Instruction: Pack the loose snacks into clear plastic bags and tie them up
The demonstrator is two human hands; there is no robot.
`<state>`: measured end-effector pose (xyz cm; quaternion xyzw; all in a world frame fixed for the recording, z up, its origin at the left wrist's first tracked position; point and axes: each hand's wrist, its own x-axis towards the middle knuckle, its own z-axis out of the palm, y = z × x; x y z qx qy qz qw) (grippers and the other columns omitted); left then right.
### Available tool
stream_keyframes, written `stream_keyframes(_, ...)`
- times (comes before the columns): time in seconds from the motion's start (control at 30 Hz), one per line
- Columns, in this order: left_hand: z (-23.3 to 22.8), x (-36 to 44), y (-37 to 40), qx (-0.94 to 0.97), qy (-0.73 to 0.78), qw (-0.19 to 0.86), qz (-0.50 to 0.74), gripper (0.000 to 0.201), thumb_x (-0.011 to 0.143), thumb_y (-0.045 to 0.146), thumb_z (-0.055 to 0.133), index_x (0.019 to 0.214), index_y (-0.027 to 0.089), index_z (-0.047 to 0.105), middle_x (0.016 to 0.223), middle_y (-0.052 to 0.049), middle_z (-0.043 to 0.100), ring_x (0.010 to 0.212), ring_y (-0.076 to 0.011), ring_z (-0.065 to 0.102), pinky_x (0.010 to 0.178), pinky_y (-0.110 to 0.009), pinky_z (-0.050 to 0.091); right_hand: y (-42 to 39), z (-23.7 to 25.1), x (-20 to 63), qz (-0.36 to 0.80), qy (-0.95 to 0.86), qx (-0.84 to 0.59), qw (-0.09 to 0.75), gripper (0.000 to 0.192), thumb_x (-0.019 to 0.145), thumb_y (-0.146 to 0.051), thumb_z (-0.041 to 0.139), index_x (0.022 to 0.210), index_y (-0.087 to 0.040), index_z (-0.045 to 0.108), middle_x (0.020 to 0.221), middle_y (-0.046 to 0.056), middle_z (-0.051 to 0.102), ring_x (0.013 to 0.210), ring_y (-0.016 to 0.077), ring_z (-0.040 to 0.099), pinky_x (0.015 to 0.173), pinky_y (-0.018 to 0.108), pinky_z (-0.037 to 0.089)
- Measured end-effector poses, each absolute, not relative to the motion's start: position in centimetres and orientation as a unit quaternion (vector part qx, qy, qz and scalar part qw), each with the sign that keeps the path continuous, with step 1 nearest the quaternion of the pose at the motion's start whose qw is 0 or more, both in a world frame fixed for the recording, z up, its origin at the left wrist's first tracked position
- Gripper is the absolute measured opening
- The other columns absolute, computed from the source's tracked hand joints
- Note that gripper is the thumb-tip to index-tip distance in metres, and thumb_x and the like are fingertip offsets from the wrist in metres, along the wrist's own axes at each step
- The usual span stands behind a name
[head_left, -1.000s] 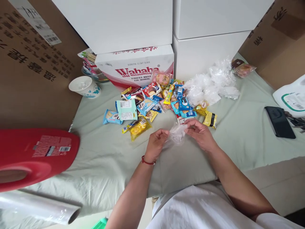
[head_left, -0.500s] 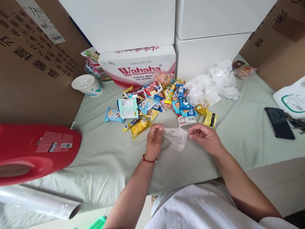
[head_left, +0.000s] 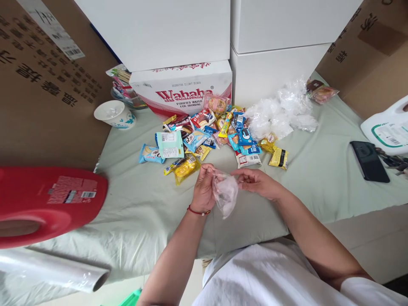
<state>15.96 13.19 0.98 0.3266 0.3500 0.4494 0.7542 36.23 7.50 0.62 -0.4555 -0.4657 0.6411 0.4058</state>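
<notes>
Stretching across most of the view, a pale green cloth (head_left: 153, 204) covers the surface in front of the person. A brown cardboard panel (head_left: 47, 85) printed with dark characters stands at the left, and white boxes (head_left: 153, 34) rise at the back above a Wahaha carton (head_left: 186, 91). Before that carton lies a loose heap of wrapped snacks (head_left: 196, 140) in blue, yellow, red and mint packets. A red jug (head_left: 76, 212) lies at the left edge, above a roll of clear film (head_left: 54, 272). Crumpled clear plastic (head_left: 270, 119) is piled to the right of the snacks. A paper cup (head_left: 121, 122) stands near the cardboard; a dark phone (head_left: 369, 162) lies at the far right. Near the front edge, the left hand (head_left: 204, 189) pinches the gathered top of a small clear plastic bag (head_left: 225, 195), which hangs between the two hands; the right hand (head_left: 259, 182) has its fingertips at the bag's other side, though whether they grasp it cannot be told. A red bracelet (head_left: 199, 211) circles the left wrist.
</notes>
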Motion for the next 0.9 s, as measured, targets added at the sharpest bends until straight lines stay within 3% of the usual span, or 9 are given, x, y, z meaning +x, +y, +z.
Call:
stream_keyframes(0.1, 0.5, 15.4, 13.9, 0.285, 0.335, 0.767, 0.467, 0.047, 0.074, 0.049, 0.088, 0.088, 0.025, 0.05, 0.064, 0.01, 0.048, 0.046, -0.0049, 0.035, 0.043, -0.02, 0.028, 7.3, 1.2, 36.8, 0.603, -0.49, -0.492, 0.392, 0.037, 0.086, -0.053, 0.077, 0.1, -0.019, 0.077, 0.079, 0.0, 0.065, 0.071, 0.0129, 0.053, 0.066, 0.025, 0.041)
stream_keyframes(0.27, 0.2, 14.4, 15.0, 0.229, 0.343, 0.788, 0.456, 0.044, 0.074, 0.053, 0.087, 0.086, 0.022, 0.058, 0.053, 0.012, 0.038, 0.039, -0.0029, 0.02, 0.041, -0.019, 0.025, 6.6, 3.2, 39.0, 0.503, -0.496, -0.553, 0.442, 0.035, 0.087, -0.056, 0.074, 0.096, -0.022, 0.077, 0.088, 0.002, 0.07, 0.081, 0.0177, 0.058, 0.076, 0.031, 0.046)
stream_keyframes(0.37, 0.2, 14.4, 14.9, 0.286, 0.36, 0.796, 0.393, 0.057, 0.075, 0.07, 0.079, 0.096, 0.018, 0.069, 0.051, 0.01, 0.037, 0.04, -0.0036, 0.02, 0.04, -0.02, 0.018, 6.3, 3.8, 40.0, 0.453, -0.481, -0.57, 0.488, 0.034, 0.086, -0.057, 0.076, 0.093, -0.024, 0.078, 0.093, 0.003, 0.072, 0.09, 0.0215, 0.062, 0.085, 0.035, 0.048)
stream_keyframes(0.5, 0.2, 14.3, 14.3, 0.401, 0.371, 0.788, 0.283, 0.06, 0.062, 0.058, 0.094, 0.099, 0.015, 0.076, 0.063, 0.005, 0.054, 0.048, -0.0036, 0.035, 0.044, -0.019, 0.022, 5.8, 4.1, 41.2, 0.446, -0.422, -0.571, 0.545, 0.034, 0.081, -0.058, 0.081, 0.09, -0.026, 0.077, 0.094, 0.004, 0.072, 0.095, 0.0243, 0.064, 0.09, 0.039, 0.05)
stream_keyframes(0.57, 0.2, 14.1, 14.2, 0.423, 0.367, 0.787, 0.26, 0.05, 0.058, 0.049, 0.098, 0.086, 0.014, 0.075, 0.071, 0.001, 0.06, 0.055, -0.0048, 0.044, 0.049, -0.019, 0.031, 5.5, 4.4, 41.8, 0.483, -0.378, -0.559, 0.557, 0.034, 0.077, -0.056, 0.085, 0.088, -0.025, 0.075, 0.088, 0.004, 0.071, 0.087, 0.0232, 0.066, 0.082, 0.038, 0.054)
stream_keyframes(0.63, 0.2, 14.1, 14.2, 0.415, 0.348, 0.793, 0.28, 0.042, 0.06, 0.041, 0.099, 0.079, 0.015, 0.072, 0.075, 0.0, 0.062, 0.064, -0.0075, 0.052, 0.058, -0.019, 0.041, 5.1, 4.7, 42.1, 0.52, -0.328, -0.557, 0.558, 0.034, 0.074, -0.053, 0.088, 0.087, -0.025, 0.074, 0.073, 0.001, 0.064, 0.067, 0.0183, 0.062, 0.061, 0.032, 0.052)
stream_keyframes(0.7, 0.4, 14.2, 14.2, 0.377, 0.319, 0.813, 0.308, 0.039, 0.063, 0.037, 0.097, 0.08, 0.017, 0.069, 0.081, -0.001, 0.063, 0.077, -0.012, 0.06, 0.072, -0.024, 0.051, 4.9, 4.8, 42.2, 0.547, -0.277, -0.565, 0.552, 0.036, 0.07, -0.05, 0.09, 0.086, -0.023, 0.072, 0.063, -0.003, 0.055, 0.049, 0.012, 0.048, 0.042, 0.025, 0.037)
stream_keyframes(0.77, 0.5, 14.5, 14.1, 0.333, 0.295, 0.831, 0.334, 0.037, 0.069, 0.037, 0.094, 0.084, 0.019, 0.066, 0.086, -0.002, 0.064, 0.089, -0.0168, 0.066, 0.083, -0.031, 0.055, 4.9, 4.7, 41.9, 0.573, -0.233, -0.561, 0.55, 0.039, 0.065, -0.048, 0.092, 0.085, -0.022, 0.071, 0.061, -0.005, 0.05, 0.042, 0.007, 0.035, 0.035, 0.021, 0.023)
stream_keyframes(0.9, 0.3, 15.0, 13.9, 0.302, 0.306, 0.825, 0.366, 0.038, 0.077, 0.042, 0.088, 0.087, 0.023, 0.056, 0.07, 0.006, 0.053, 0.061, -0.0091, 0.054, 0.063, -0.024, 0.051, 5.2, 4.1, 41.1, 0.624, -0.193, -0.536, 0.534, 0.043, 0.063, -0.046, 0.094, 0.085, -0.019, 0.069, 0.057, -0.008, 0.04, 0.041, 0.0035, 0.025, 0.034, 0.019, 0.011)
